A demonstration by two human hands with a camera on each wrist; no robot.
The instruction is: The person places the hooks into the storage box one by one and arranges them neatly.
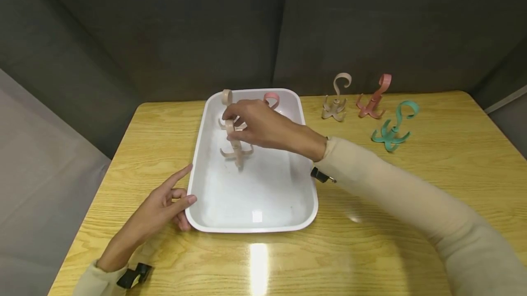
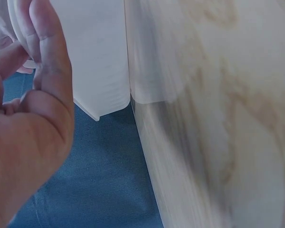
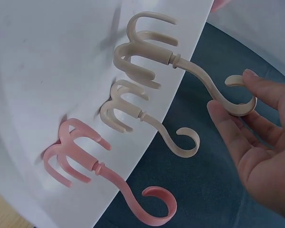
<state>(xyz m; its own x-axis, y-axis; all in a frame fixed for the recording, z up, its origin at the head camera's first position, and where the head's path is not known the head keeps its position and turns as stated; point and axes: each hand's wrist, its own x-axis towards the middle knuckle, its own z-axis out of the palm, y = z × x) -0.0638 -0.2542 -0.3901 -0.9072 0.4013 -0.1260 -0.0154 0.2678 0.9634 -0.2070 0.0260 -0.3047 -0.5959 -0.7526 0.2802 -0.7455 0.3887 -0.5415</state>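
My right hand [image 1: 259,122] pinches the curled top of a beige four-prong hanger hook [image 1: 237,152] inside the white tray [image 1: 247,228]. In the right wrist view the thumb and fingers hold that hook's curl, with its prongs near the tray floor; whether they touch cannot be told. Beside it stand another beige hook [image 3: 126,107] and a pink hook [image 3: 78,147], both upright in the tray. At the tray's left side, my left hand [image 1: 162,204] holds the rim, thumb over the edge and other fingers against the outside.
Right of the tray on the wooden table [image 1: 370,186] stand a beige hook [image 1: 335,104], a pink hook [image 1: 373,101] and a green hook [image 1: 393,131]. A dark curtain [image 1: 197,30] hangs behind the table's back edge.
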